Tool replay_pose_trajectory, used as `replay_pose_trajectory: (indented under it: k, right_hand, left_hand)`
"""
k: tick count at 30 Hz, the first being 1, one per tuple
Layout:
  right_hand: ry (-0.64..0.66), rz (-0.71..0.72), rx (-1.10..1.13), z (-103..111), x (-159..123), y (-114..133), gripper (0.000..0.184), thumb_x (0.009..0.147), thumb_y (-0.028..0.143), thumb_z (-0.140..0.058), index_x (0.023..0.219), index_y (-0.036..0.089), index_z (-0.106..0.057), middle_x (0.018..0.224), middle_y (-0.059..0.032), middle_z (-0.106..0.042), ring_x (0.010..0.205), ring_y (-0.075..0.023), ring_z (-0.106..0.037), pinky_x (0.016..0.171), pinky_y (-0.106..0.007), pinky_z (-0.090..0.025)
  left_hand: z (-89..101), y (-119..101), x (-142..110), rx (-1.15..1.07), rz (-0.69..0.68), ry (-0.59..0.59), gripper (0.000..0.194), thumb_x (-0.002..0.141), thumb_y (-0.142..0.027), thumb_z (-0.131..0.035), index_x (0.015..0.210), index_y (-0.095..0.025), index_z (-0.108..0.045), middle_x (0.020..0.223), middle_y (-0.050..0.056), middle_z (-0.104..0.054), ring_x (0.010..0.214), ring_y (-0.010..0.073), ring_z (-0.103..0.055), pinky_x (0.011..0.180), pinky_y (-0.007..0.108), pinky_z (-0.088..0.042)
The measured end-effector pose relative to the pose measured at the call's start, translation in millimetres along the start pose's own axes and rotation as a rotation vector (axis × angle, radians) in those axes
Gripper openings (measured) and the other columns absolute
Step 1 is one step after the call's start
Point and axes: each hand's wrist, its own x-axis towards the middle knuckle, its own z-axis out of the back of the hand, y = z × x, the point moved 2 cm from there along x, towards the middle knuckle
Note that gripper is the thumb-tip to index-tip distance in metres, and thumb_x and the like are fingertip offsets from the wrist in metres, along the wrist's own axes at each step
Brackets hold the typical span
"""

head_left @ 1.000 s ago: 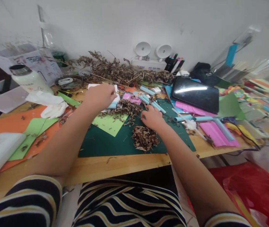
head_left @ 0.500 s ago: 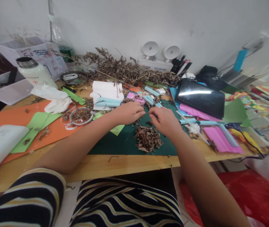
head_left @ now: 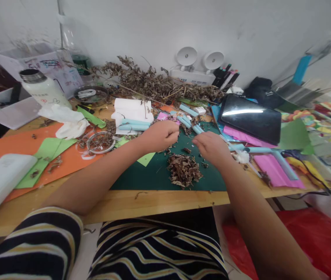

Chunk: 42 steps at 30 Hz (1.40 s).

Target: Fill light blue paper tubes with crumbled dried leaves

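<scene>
Both left hand [head_left: 163, 136] and right hand [head_left: 213, 147] curl nearly closed near the leaf pile [head_left: 184, 170], and whether either grips anything behind bent fingers cannot be told.

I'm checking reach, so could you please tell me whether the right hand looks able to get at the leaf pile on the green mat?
Likely yes: the right hand is close to the leaf pile, and only loose leaf bits on the green mat appear to lie between them.
</scene>
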Motion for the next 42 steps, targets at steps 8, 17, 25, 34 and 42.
replay_pose_trajectory:
  k: [8, 17, 25, 34, 42]
  right_hand:
    - [-0.072, 0.078, 0.058, 8.6, 0.1, 10.0, 0.030, 0.083, 0.033, -0.033, 0.075, 0.017, -0.058, 0.071, -0.0050, -0.061, 0.069, -0.0172, -0.050, 0.064, -0.027, -0.034]
    - [-0.066, 0.017, 0.081, 3.3, -3.5, 9.2, 0.030, 0.083, 0.032, -0.035, 0.075, 0.017, -0.059, 0.069, -0.0048, -0.060, 0.067, -0.0164, -0.049, 0.061, -0.027, -0.033]
    - [-0.123, 0.117, 0.022, 23.7, -0.2, 28.2, 0.034, 0.084, 0.032, -0.030, 0.076, 0.017, -0.059, 0.068, -0.0052, -0.058, 0.064, -0.0161, -0.047, 0.061, -0.028, -0.032]
    - [-0.131, -0.035, 0.042, 21.5, -19.0, 1.9, 0.025, 0.081, 0.024, -0.036, 0.075, 0.017, -0.059, 0.069, -0.0050, -0.059, 0.068, -0.0168, -0.052, 0.056, -0.026, -0.036]
    - [0.159, -0.016, 0.262, 2.5, -30.1, 15.3, 0.029, 0.081, 0.023, -0.035, 0.096, 0.021, -0.060, 0.085, -0.0042, -0.062, 0.080, -0.0165, -0.055, 0.069, -0.028, -0.042]
  left_hand:
    - [-15.3, 15.1, 0.2, -0.009, 0.071, 0.045, 0.025, 0.079, -0.021, -0.037, 0.092, -0.016, -0.058, 0.096, 0.006, -0.058, 0.091, 0.0170, -0.049, 0.080, 0.031, -0.037]
    - [-11.5, 11.8, -0.9, -0.103, 0.148, 0.134, 0.030, 0.079, -0.036, -0.038, 0.088, -0.016, -0.059, 0.086, 0.005, -0.060, 0.079, 0.0157, -0.052, 0.068, 0.026, -0.039]
    - [-13.0, -10.6, -1.0, -0.349, -0.051, 0.105, 0.033, 0.081, -0.027, -0.032, 0.059, -0.013, -0.052, 0.066, 0.004, -0.054, 0.064, 0.0113, -0.048, 0.063, 0.024, -0.038]
    - [13.2, 5.5, -6.7, -0.709, 0.201, -0.137, 0.029, 0.075, -0.022, -0.030, 0.046, -0.017, -0.036, 0.049, -0.001, -0.043, 0.043, 0.0066, -0.038, 0.045, 0.021, -0.035]
    - [43.5, 44.2, -10.9, 0.162, 0.553, 0.145, 0.026, 0.071, -0.029, -0.036, 0.051, -0.014, -0.045, 0.063, 0.008, -0.052, 0.065, 0.0180, -0.048, 0.065, 0.034, -0.039]
